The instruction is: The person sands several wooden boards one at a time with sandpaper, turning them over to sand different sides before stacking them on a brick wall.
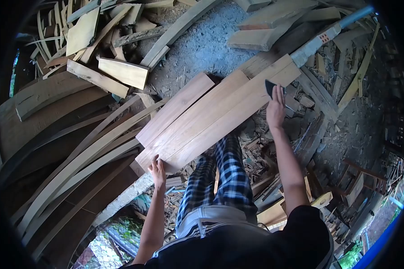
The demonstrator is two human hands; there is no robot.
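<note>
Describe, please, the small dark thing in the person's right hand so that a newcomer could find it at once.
Start at the stack of pale planks lying slantwise across the middle of the picture. Follow its long right edge toward the far end, where the right hand rests. The small dark piece sits under its fingertips, a nearly black wedge, unlike the light wood all around.

The boards (211, 119) are pale, bare wood, matt and fairly smooth, with visible grain. The offcuts (121, 71) and curved strips (85, 157) around them are rougher, unfinished wood. The trousers (224, 179) are checked cloth; the ground (206, 45) is gritty and dusty.
</note>
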